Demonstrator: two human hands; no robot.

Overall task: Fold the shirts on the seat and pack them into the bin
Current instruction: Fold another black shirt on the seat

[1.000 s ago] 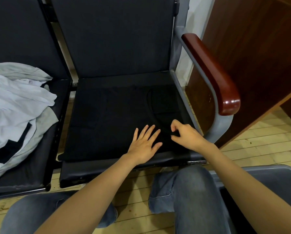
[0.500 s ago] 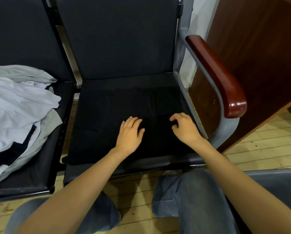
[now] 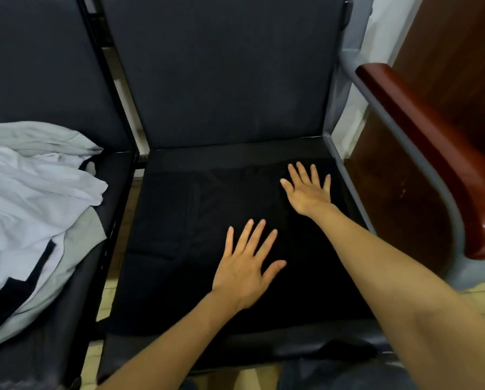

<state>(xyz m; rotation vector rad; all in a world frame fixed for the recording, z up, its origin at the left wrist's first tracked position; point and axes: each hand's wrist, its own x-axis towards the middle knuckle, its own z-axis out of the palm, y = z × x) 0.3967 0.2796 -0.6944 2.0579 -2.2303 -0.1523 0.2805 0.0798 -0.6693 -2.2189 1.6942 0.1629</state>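
A black shirt (image 3: pixel 185 235) lies spread flat over the dark seat (image 3: pixel 235 154) in front of me. My left hand (image 3: pixel 247 266) presses on its near middle with fingers straight and spread. My right hand (image 3: pixel 308 190) lies flat on the shirt's far right part, fingers straight and pointing toward the backrest. A heap of white and grey shirts (image 3: pixel 30 209) with black trim sits on the neighbouring seat to the left. No bin shows in this view.
The seat's backrest (image 3: pixel 224 68) rises behind the shirt. A glossy reddish wooden armrest (image 3: pixel 438 153) on a grey frame borders the seat on the right, with a dark wooden panel (image 3: pixel 458 52) beyond it. Light wood floor (image 3: pixel 106 302) shows between the seats.
My right hand has uncurled and slid forward to the shirt's far right part. My left hand has shifted right and flattened. The camera has moved closer to the seat.
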